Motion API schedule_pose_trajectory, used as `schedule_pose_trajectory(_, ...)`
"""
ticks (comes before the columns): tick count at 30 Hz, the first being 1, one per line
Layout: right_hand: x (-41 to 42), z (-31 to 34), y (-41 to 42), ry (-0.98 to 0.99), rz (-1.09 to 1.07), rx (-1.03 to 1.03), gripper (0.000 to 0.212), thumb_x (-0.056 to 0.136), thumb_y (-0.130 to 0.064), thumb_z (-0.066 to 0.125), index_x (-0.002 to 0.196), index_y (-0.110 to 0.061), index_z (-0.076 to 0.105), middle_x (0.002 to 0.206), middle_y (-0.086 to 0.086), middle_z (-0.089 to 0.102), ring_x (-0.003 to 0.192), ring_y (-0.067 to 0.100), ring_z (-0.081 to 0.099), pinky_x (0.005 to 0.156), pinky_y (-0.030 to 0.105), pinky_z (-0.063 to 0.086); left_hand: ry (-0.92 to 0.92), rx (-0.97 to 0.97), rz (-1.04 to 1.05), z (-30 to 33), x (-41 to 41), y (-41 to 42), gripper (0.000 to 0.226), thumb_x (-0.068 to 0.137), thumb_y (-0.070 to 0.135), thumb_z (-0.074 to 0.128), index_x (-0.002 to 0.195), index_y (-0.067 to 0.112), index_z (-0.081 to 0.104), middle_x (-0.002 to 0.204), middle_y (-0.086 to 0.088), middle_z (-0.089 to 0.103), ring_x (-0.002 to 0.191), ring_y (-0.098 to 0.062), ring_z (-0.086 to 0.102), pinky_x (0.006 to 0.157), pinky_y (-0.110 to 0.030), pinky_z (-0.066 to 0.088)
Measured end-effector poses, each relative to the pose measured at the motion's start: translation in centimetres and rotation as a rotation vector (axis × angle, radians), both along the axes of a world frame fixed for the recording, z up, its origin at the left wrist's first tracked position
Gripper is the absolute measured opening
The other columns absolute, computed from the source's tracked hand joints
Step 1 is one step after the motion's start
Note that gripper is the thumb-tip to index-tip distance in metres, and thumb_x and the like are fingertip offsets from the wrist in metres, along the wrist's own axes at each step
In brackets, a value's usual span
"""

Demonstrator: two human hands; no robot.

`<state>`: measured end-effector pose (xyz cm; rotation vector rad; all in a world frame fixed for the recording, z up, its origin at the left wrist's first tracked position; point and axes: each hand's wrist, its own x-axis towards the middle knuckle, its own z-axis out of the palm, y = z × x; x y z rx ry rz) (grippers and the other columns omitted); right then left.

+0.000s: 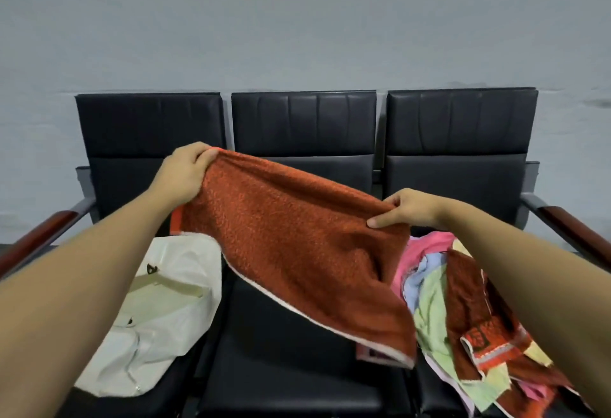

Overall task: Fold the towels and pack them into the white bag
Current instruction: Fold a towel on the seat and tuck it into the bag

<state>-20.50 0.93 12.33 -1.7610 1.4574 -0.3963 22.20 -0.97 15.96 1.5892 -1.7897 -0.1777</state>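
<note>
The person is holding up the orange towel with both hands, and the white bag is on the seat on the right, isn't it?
Not quite. Both hands, left hand and right hand, do hold up the orange towel, but the white bag lies on the left seat. The right seat holds the pile of colourful towels. The head view shows this.
</note>
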Motion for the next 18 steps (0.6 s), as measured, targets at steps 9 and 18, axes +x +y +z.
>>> schedule_pose_trajectory(9,4.5,-1.3,1.7,-0.101,0.191,-0.136,0.028,0.08,-0.019,0.085,0.088,-0.02,0.058,0.079,-0.008,0.063,0.076,0.007,0.062,0.076,0.032,0.052,0.23,0.853,0.009,-8.9,0.6,5.3,0.03,0.078,0.011,0.06,0.105,0.013,0.073,0.121,-0.012,0.07,0.118,-0.029,0.064,0.099,-0.044,0.048)
schedule_pose_trajectory(18,9.6,-3.0,4.6,0.019,0.476,0.061,0.042,0.082,-0.017,0.083,0.119,-0.028,0.066,0.111,-0.009,0.071,0.101,0.007,0.068,0.091,0.025,0.055,0.529,0.885,-0.658,-12.7,-10.5,7.8,0.089,0.077,0.01,0.087,0.151,0.031,0.043,0.155,0.004,0.046,0.145,-0.016,0.039,0.118,-0.038,0.033)
